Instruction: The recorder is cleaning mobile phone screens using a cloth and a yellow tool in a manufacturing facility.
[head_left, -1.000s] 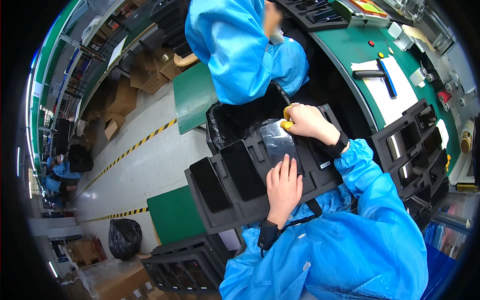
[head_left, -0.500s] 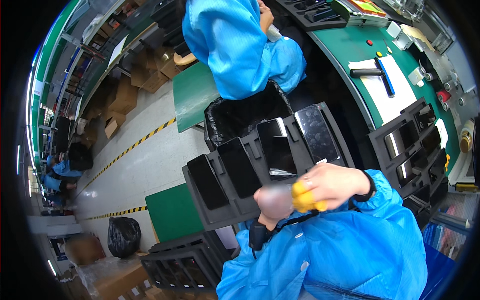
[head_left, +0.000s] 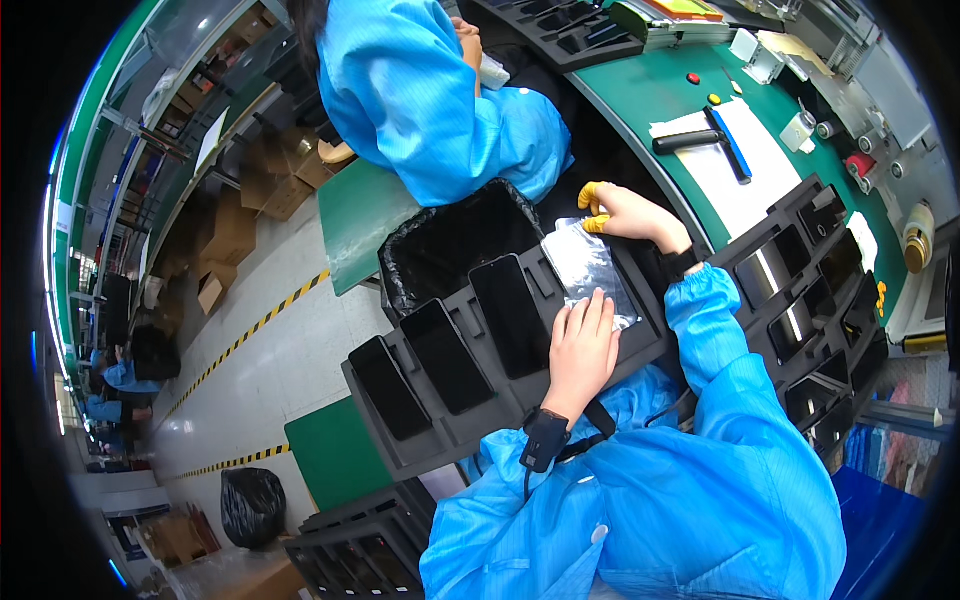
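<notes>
While the left hand (head_left: 582, 350) lies flat and open on the near end of a crinkled silver pouch (head_left: 588, 272), the right hand (head_left: 622, 212), yellow-capped fingers curled, pinches its far corner. It lies in the right slot of a black tray (head_left: 420, 440); three dark phones (head_left: 510, 315) fill the slots leftward. Beyond sits a black-lined bin (head_left: 450, 240), then a blue-coated co-worker (head_left: 420, 100); the green worktop (head_left: 650, 95) curves right.
</notes>
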